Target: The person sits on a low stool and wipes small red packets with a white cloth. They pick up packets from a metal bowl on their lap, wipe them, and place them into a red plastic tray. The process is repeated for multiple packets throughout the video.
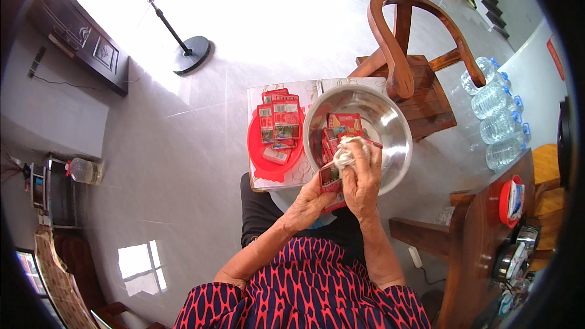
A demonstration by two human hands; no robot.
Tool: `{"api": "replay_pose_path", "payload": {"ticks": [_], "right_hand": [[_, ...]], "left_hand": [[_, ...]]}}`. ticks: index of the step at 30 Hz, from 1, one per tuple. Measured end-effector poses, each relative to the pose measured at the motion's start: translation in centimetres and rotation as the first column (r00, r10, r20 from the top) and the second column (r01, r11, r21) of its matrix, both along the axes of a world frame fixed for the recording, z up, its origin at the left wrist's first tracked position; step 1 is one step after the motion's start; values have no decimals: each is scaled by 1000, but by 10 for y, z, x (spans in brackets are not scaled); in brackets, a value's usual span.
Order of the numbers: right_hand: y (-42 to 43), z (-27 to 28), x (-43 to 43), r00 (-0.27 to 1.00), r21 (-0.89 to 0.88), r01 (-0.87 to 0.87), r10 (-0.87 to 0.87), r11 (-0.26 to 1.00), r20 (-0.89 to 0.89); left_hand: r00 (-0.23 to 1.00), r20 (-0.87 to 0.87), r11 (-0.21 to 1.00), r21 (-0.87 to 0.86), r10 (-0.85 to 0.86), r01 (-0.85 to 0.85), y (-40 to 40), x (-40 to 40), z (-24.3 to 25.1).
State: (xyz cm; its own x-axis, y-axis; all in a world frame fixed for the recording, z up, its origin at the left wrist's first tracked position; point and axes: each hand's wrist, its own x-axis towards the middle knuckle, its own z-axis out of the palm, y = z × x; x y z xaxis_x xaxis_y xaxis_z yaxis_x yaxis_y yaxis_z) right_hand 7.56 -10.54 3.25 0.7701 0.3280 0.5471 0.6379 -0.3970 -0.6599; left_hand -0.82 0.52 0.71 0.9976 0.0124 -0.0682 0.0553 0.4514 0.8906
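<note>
My left hand (310, 204) grips a red printed packet (330, 179) at the near rim of a wide stainless steel basin (396, 164). Bunched in my right hand (363, 183) is a whitish cloth (351, 153), touching or just over that packet. More red packets (346, 121) lie in the basin, partly hidden by my right hand and the cloth. To the left of the basin, a red plastic tray (256, 157) bears a loose pile of similar red packets (286, 119). Basin and tray rest on a box-like stand with a pale patterned top (315, 87).
A wooden armchair (422, 87) stands close behind the basin on the right. Large water bottles (496, 128) line the right wall. A wooden table (484, 219) with a red dish (504, 203) is at the near right. The black base of a standing fan (194, 54) sits at the far left.
</note>
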Motion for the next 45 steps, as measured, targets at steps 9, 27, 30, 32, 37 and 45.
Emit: {"api": "replay_pose_path", "payload": {"ticks": [9, 27, 30, 32, 37, 45], "right_hand": [[4, -4, -32, 954, -207, -143, 190, 968, 231], [9, -20, -39, 980, -206, -2, 42, 979, 193], [10, -17, -31, 994, -153, 74, -60, 985, 92], [9, -14, -31, 995, -151, 98, -91, 984, 51], [1, -20, -55, 974, -308, -70, 131, 949, 184], [-21, -10, -43, 999, -212, -9, 18, 977, 36]], "left_hand": [[1000, 16, 615, -788, 15, 3, 12, -1, -23], [976, -150, 716, -664, 156, -216, 7, 4, 3], [975, -158, 743, -631, 158, -222, 1, 1, -7], [970, -150, 729, -641, 191, -242, -1, 2, -14], [939, -237, 651, -678, 247, -342, 16, 6, -25], [969, -160, 571, -785, 186, -239, 29, 0, -9]]}}
